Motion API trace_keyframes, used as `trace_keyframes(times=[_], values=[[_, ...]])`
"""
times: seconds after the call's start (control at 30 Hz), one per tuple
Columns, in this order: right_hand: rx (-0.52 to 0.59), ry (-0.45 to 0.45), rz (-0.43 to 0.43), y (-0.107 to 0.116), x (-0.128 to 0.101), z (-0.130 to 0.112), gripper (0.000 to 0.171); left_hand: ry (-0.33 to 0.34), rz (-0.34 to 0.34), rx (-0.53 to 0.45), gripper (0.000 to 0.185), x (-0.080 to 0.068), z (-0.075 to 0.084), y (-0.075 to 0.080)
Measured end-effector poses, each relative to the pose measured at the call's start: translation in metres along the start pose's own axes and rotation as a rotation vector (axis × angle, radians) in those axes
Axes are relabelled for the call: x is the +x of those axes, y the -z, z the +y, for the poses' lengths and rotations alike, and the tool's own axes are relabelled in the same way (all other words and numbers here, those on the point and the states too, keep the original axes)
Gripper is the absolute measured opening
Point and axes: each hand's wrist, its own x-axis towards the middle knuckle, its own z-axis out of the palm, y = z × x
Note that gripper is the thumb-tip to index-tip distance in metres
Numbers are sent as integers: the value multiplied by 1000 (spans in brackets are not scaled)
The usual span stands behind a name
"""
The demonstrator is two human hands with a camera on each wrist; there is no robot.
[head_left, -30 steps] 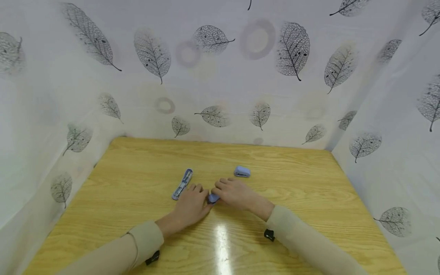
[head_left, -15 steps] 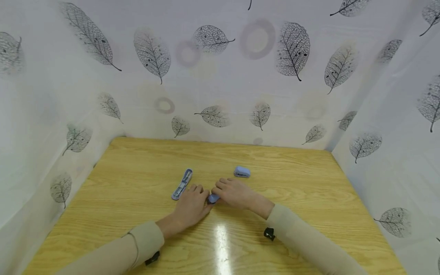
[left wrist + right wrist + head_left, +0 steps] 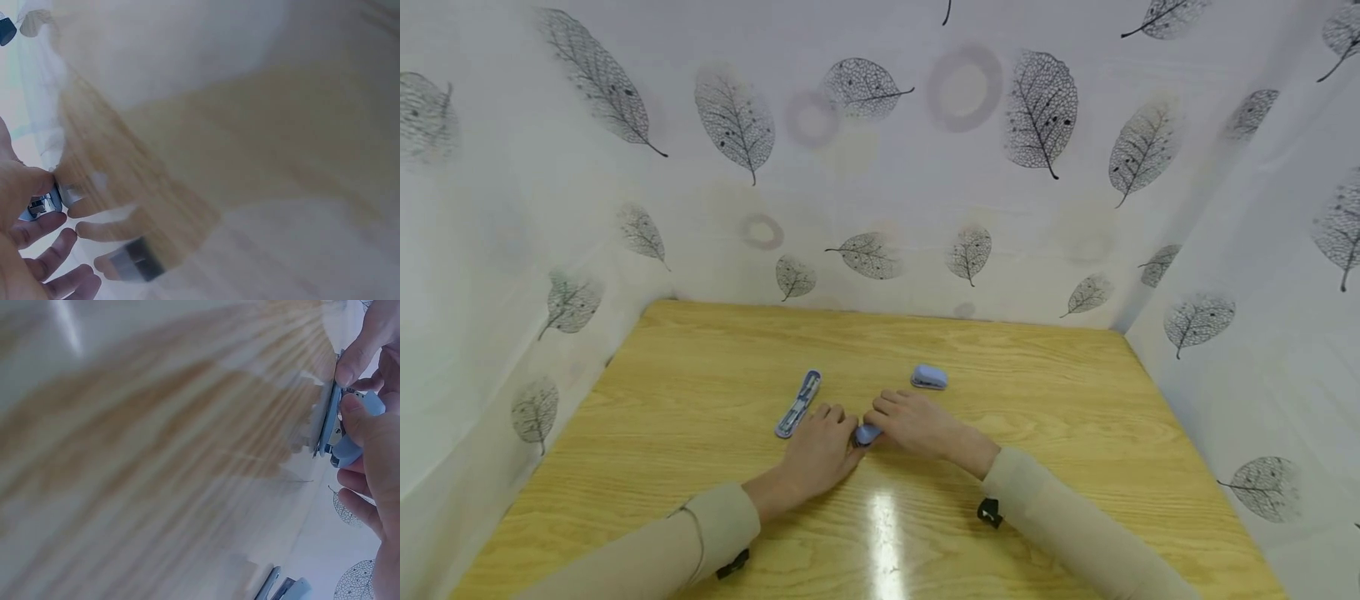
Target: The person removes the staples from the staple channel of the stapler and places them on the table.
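A small blue stapler (image 3: 867, 433) lies on the wooden table (image 3: 700, 433) between my two hands. My left hand (image 3: 838, 427) pinches its metal base (image 3: 45, 204) with the thumb, the other fingers spread over the table. My right hand (image 3: 883, 418) grips the blue top (image 3: 342, 439), the thumb pressed on it. In the right wrist view the stapler stands partly opened, its metal strip (image 3: 326, 422) held by the left thumb. Most of the stapler is hidden under the hands in the head view.
A second blue stapler (image 3: 929, 377) sits just beyond my right hand. A long blue and silver strip-shaped piece (image 3: 798, 403) lies left of my left hand's fingers. Leaf-patterned white sheets (image 3: 880, 167) wall in the table at the back and both sides.
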Motion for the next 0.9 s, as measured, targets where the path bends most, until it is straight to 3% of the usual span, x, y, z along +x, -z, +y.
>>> trace_keyframes(times=[0.43,0.67,0.9], values=[[78,-25,13,-5,0,0,27,33,-15,-60,33,-1,0,-2],[2,-21,-15,3,2,-2,28,27,4,-46,33,-1,1,-1],[-86,7,14,4,2,-3,33,31,-13,-30,36,0,1,-2]])
